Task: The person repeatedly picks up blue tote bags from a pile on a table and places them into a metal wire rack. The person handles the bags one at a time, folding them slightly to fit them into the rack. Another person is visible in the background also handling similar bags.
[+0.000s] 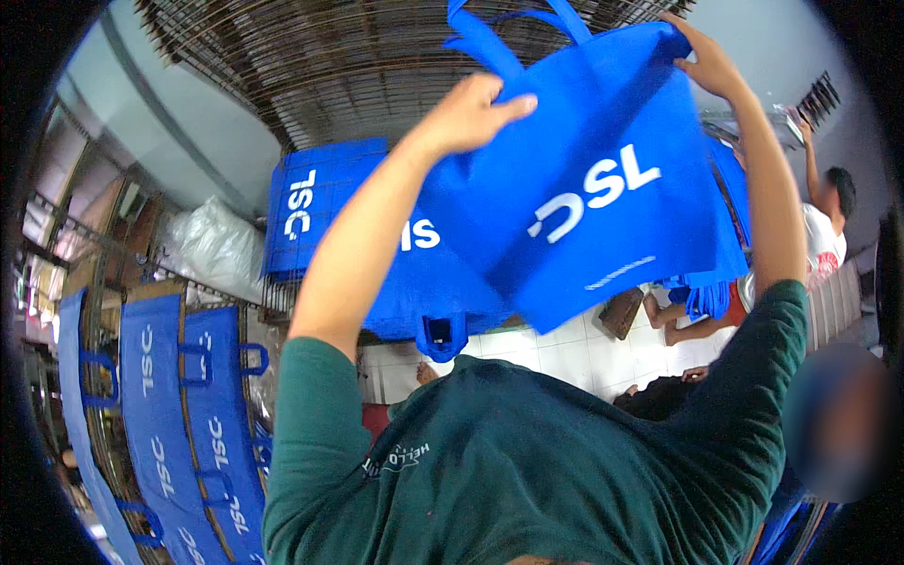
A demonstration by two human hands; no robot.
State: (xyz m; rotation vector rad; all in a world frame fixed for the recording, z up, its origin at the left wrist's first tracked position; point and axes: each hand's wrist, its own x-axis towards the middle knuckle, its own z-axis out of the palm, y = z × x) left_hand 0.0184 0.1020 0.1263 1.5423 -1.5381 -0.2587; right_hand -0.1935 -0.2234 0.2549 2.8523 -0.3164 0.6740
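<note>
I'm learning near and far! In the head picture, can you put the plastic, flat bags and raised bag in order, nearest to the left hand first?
1. Raised bag: touching the left hand.
2. Flat bags: below it.
3. Plastic: far left.

Lighting is fairly bright and diffuse, palest at the far left rim, where spots wash out toward white. A broad shadow falls diagonally across the raised blue bag [593, 141], darkening its middle. The white floor tiles [565, 360] look bright and the plastic bundle [215, 245] carries pale glints, while the green shirt [527, 471] sinks into dark tones. Fisheye distortion bends straight edges near the black, rounded border; fine print is soft, and a smeared oval at right hides all detail
</note>
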